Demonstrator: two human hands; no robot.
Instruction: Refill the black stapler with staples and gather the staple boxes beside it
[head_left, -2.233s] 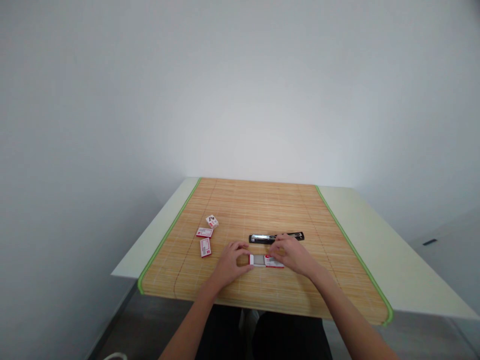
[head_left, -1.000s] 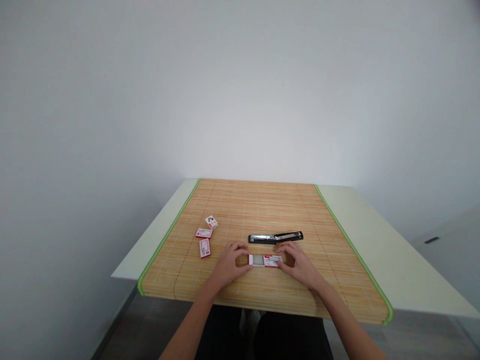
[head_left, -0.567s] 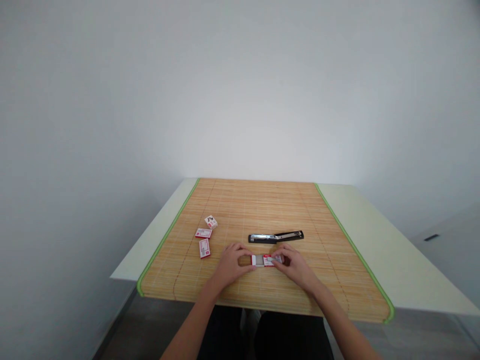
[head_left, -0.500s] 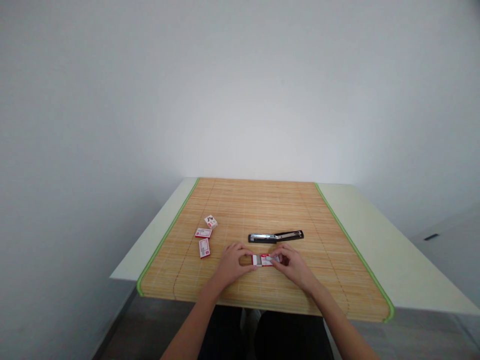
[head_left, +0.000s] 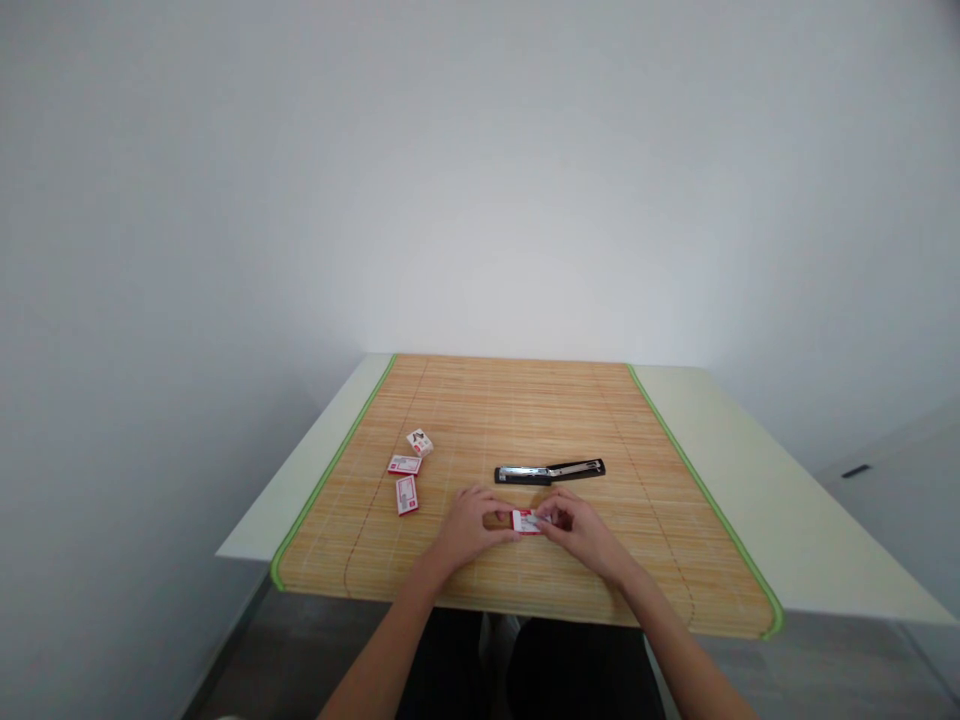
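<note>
A small red and white staple box (head_left: 526,521) lies on the bamboo mat (head_left: 525,420) near its front edge. My left hand (head_left: 466,522) pinches its left end. My right hand (head_left: 581,527) pinches its right end. The box looks slid closed between my fingertips, and only a short part of it shows. Just behind my hands lies a black stapler (head_left: 549,472), opened out flat with its metal rail showing.
Three more small red and white staple boxes (head_left: 408,470) lie to the left on the mat. The mat has green side edges and covers a pale table (head_left: 757,480) set against a white wall. The table's front edge is close to my body.
The staple box was pulled open, with its grey tray showing to the left. My hands have moved toward each other and the box has shortened to its closed length.
</note>
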